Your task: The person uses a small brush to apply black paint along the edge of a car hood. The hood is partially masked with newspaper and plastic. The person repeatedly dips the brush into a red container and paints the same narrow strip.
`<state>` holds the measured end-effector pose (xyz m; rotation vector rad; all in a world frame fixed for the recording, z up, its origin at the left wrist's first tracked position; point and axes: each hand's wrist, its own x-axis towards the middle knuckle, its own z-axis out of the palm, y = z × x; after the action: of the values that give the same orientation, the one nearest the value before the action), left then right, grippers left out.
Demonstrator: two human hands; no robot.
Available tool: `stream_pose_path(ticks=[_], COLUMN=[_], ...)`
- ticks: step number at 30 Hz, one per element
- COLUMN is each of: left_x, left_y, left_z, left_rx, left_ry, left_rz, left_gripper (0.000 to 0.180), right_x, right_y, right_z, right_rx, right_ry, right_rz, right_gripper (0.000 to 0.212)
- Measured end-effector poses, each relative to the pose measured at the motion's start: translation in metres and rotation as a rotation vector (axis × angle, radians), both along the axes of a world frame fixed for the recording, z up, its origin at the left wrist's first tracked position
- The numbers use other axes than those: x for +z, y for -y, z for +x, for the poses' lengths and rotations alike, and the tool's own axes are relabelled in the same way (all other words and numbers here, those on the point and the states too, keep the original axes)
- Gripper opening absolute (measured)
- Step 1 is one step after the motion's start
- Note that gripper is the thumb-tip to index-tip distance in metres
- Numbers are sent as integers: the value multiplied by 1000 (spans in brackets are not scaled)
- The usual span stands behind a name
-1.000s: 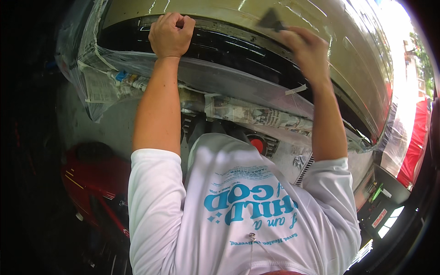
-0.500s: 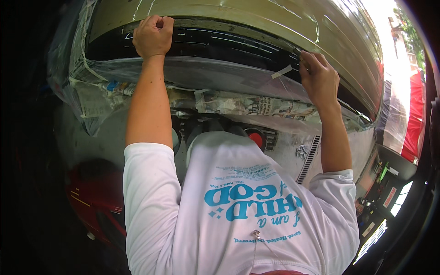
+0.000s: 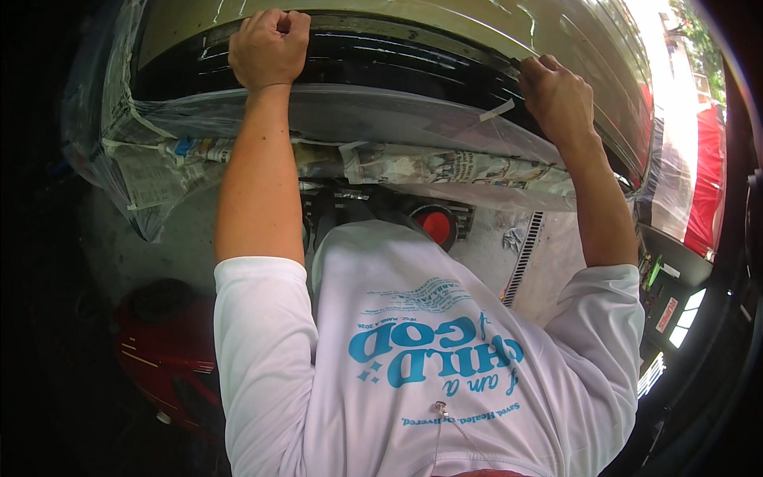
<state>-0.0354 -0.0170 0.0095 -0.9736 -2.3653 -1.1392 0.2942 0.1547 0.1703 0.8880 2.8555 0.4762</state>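
gold panel (image 3: 493, 24), cut off above, hands (image 3: 270, 49) (image 3: 558, 99) curled, grip unclear

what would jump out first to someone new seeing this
Probably the white shirt with its blue lettering, filling the lower middle. Next, at the top, the left hand and right hand, both curled, sit apart along a glossy black band below a gold-toned panel. The round red thing just above the shirt also stands out against the grey floor.
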Motion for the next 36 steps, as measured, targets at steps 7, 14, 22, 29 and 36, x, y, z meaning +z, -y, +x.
stream_pose_path(ticks=[7,14,22,29,36], left_x=[0,2,-3,0,1], left_y=[-5,-6,-8,-8,-6], left_z=[-1,0,4,0,6], left_rx=[-15,5,57,62,43], left_ry=[-59,-60,52,57,22], left_rz=[75,85,-37,-5,31], left_gripper=[28,28,29,29,31], right_x=[-4,-9,31,22,1], right_y=[-6,-1,-91,-47,-20], right_z=[4,5,-85,-23,-19], right_rx=[9,-23,-56,-8,-3], right_ry=[-25,-45,321,12,-17], right_rz=[-33,-45,-487,-288,-121], right_gripper=[12,13,21,22,22])
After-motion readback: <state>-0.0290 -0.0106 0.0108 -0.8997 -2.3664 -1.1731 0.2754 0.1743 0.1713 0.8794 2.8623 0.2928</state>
